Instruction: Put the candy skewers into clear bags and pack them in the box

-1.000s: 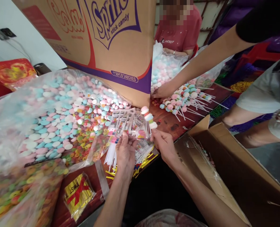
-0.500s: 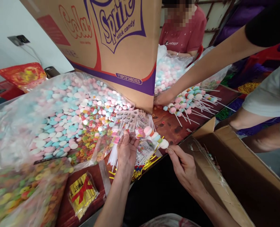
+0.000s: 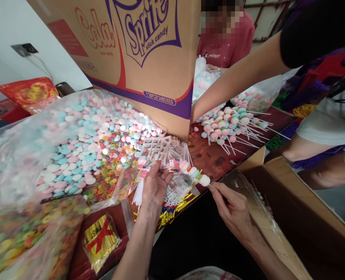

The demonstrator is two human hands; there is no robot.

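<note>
Left hand [image 3: 154, 186]: thumb and fingers pinched on a fan of clear printed cellophane wrappers [image 3: 160, 149], held low over the near edge of the dark red-brown tabletop [image 3: 219, 157]

Right hand [image 3: 233, 205]: closed narrow, fingertips on the bare end of a skewer of pink, blue and white marshmallow discs [image 3: 194, 172]. Candy end points left and lies against the wrappers, just beside the left thumb. Cannot tell whether the leading disc is inside a wrapper mouth or only resting on it

Around:
- bundle of thin white sticks [image 3: 138, 193] and loose gold twist ties [image 3: 176, 210] under the left hand
- big clear bag of pastel round candies [image 3: 73, 132] to the left
- tall printed cardboard box [image 3: 149, 58] behind
- pile of finished candy skewers [image 3: 233, 124] beyond, with a co-worker's bare arm [image 3: 236, 81] reaching over it, well apart from both hands

Risks, as judged:
- Stick is gripped at its far tip, away from the load, so the candy end may sag or roll and miss the opening
- Soft discs may snag on the film edge and get pushed back along the stick
- Slick film in a loose fan: two wrappers may lift together, or the fan may slide out of the pinch
- Work sits at the tabletop edge, so anything dropped likely goes over it
</note>
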